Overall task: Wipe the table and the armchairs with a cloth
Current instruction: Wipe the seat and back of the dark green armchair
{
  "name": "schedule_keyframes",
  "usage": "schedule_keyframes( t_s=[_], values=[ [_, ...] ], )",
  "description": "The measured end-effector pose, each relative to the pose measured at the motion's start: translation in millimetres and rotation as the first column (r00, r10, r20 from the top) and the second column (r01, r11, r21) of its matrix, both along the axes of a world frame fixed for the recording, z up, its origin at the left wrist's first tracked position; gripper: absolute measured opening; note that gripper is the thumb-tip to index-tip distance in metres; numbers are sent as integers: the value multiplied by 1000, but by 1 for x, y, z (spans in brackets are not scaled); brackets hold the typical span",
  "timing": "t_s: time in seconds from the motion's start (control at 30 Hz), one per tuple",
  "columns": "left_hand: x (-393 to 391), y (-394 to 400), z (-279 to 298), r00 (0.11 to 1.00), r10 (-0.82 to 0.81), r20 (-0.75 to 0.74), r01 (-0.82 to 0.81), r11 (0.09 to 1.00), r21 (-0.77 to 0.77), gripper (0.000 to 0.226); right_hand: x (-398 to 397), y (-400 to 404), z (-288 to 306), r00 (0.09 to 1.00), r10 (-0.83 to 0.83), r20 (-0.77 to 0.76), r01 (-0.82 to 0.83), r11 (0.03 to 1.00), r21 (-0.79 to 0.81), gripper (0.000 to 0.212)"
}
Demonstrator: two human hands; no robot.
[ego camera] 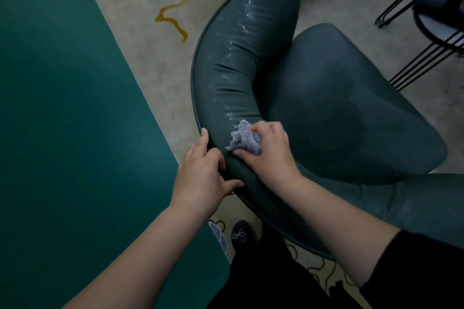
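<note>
My right hand [268, 152] is bunched round the cloth [242, 139], a crumpled grey-lilac wad, fingers and thumb curled over it and pressing it down on the curved backrest [236, 78] of the dark teal armchair [339, 108]; the cloth sits on the near part of the backrest's top face, its free edge poking out to the left of my knuckles; my left hand [203, 173] lies just left of it on the outer rim of the same backrest, fingers fairly straight and spread, one fingertip reaching up along the piped edge, thumb resting across the top, so that hand steadies the chair and grips nothing; a trail of pale wet streaks [238, 32] runs along the backrest from the cloth toward its far tip; the seat [351, 118] lies to the right, with a darker patch near its middle; to the left is a wide green floor area [62, 108], and between it and the chair a beige carpet [155, 57] with a wavy amber line [175, 15]; at the far right stand black wire legs [426, 52] of another piece of furniture; near the bottom, a dark slipper [241, 234] shows beside my black clothing [288, 283].
</note>
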State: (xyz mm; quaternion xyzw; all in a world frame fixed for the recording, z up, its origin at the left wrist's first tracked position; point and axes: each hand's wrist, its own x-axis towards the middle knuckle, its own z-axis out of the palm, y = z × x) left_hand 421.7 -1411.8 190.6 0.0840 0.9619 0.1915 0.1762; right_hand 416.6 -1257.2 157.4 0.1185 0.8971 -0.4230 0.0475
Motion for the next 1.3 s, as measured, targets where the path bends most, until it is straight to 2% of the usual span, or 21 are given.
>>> schedule_keyframes(
  t_s=[0.13, 0.2, 0.23, 0.3, 0.37, 0.4, 0.47, 0.57, 0.67, 0.73, 0.8, 0.87, 0.9, 0.97, 1.1, 1.17, 1.23, 1.3],
  values=[
    [1, -1, 0, 1000, -3, -1, 3, 1000, 11, 47, -7, 18, -2, 973, -197, 121, 210, 972, -108, 40],
    [1, -2, -1, 1000, -1, -9, 1, 1000, 14, 47, -9, 18, 1, 960, -267, 87, 276, 952, -133, 38],
    [1, -2, -1, 1000, -1, -13, 1, 1000, 17, 47, -10, 14, 4, 968, -246, 42, 250, 957, -149, 37],
    [1, -3, -2, 1000, 2, -20, -2, 1000, 18, 47, -7, 0, 8, 994, -99, -44, 91, 983, -161, 35],
    [1, -3, -3, 1000, 5, -24, -5, 1000, 20, 47, -2, -8, 6, 993, 58, -103, -68, 993, -100, 33],
    [0, -3, -2, 1000, 9, -24, -8, 1000, 28, 46, -3, -5, 3, 991, 83, -108, -91, 993, -78, 31],
    [-2, -2, -1, 1000, 17, -22, -16, 999, 46, 43, -7, 11, -4, 997, 44, -61, -48, 996, -73, 27],
    [-9, 1, 2, 999, 34, -22, -33, 997, 64, 40, -13, 41, -10, 993, -95, 69, 102, 989, -109, 21],
    [-21, 3, 5, 997, 63, -46, -59, 995, 81, 37, -23, 48, -5, 966, -256, 34, 257, 946, -197, 18],
    [-32, 3, 6, 994, 84, -65, -79, 994, 73, 36, -36, 35, 4, 973, -227, -41, 207, 938, -277, 25],
    [-44, 2, 7, 992, 92, -84, -86, 994, 65, 36, -46, 15, 8, 992, -89, -85, 58, 947, -315, 39],
    [-55, -1, 8, 990, 101, -103, -96, 994, 55, 36, -48, 2, 5, 994, 71, -83, -88, 969, -229, 46],
    [-61, -4, 8, 988, 104, -112, -99, 994, 53, 37, -48, 1, 0, 991, 100, -89, -115, 977, -179, 46],
    [-71, -9, 7, 989, 98, -112, -93, 994, 55, 39, -48, 8, -8, 995, 57, -79, -69, 985, -160, 43],
    [-91, -22, 5, 996, 44, -72, -41, 998, 37, 44, -53, 34, -17, 990, -129, 52, 135, 982, -135, 32],
    [-102, -27, 3, 997, 3, -79, 1, 999, 45, 48, -56, 37, -13, 976, -210, 56, 216, 966, -144, 32],
    [-113, -31, 1, 996, -30, -87, 35, 998, 58, 52, -62, 25, -2, 976, -216, -1, 209, 946, -247, 36],
    [-124, -32, -1, 994, -67, -82, 73, 995, 70, 53, -66, 2, 6, 992, -119, -35, 101, 937, -334, 40]
  ],
)
